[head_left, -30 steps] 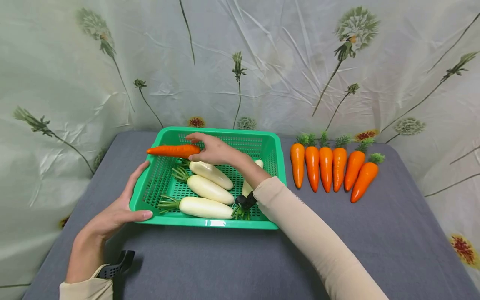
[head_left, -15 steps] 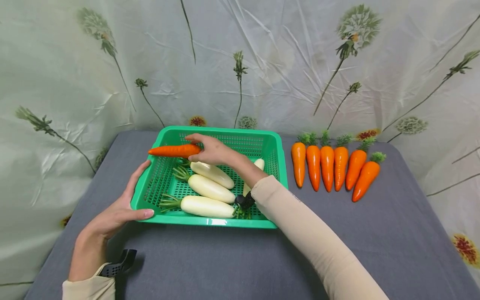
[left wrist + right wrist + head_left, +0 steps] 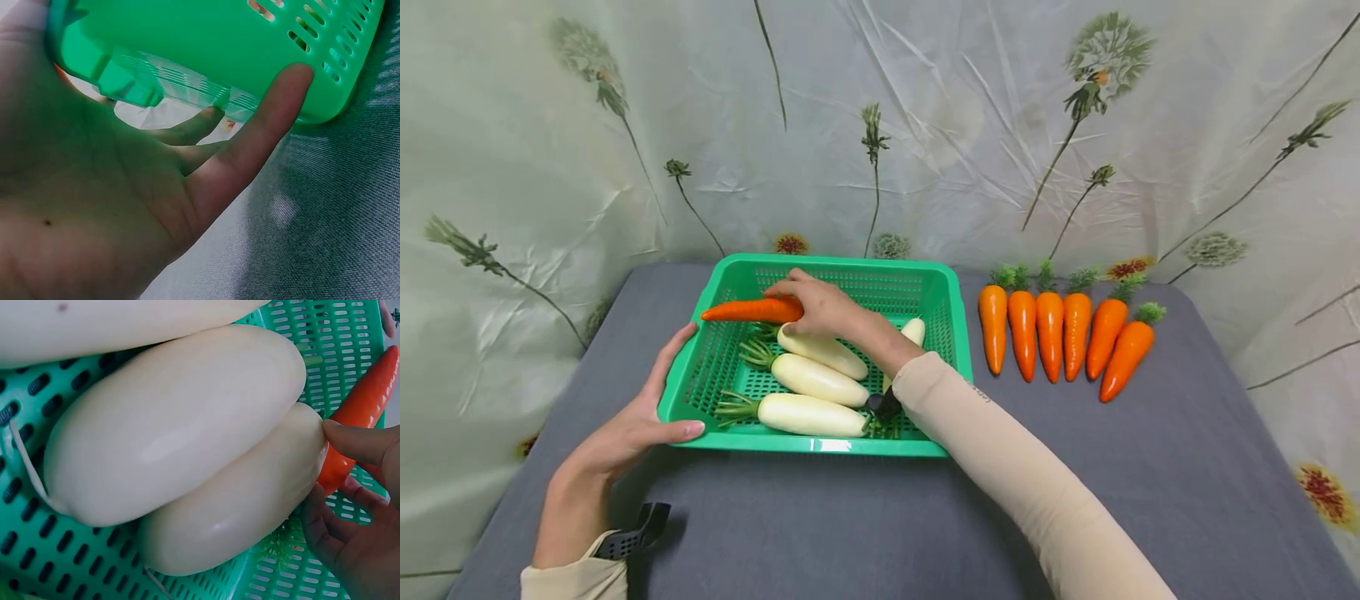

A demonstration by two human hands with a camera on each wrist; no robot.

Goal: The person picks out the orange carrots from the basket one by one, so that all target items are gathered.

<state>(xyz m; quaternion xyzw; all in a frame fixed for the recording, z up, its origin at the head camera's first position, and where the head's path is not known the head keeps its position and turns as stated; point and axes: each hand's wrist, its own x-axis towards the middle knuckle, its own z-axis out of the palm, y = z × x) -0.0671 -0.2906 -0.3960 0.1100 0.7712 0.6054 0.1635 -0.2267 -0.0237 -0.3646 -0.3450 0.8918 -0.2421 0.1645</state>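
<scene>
A green plastic basket (image 3: 910,447) with slotted walls holds several white radishes (image 3: 820,379) with green stalks. My right hand (image 3: 823,307) reaches over them and holds an orange carrot (image 3: 737,312) by its thick end, thumb and fingers around it. The carrot lies level near the basket's back left, its tip pointing left. In the right wrist view, the thumb presses the carrot (image 3: 369,394) beside a radish (image 3: 237,506). My left hand (image 3: 632,425) grips the basket's front left corner, thumb on the front rim and fingers along the left side.
Several carrots (image 3: 1048,333) with green tops lie in a row on the grey cloth (image 3: 1150,483) right of the basket. Behind the table hangs a pale curtain (image 3: 955,125) with a printed flower pattern. A black band (image 3: 625,542) is around the left wrist.
My right hand has moved slightly down and right, bringing the carrot lower into the basket. The left hand stays on the corner; the other carrots have not moved.
</scene>
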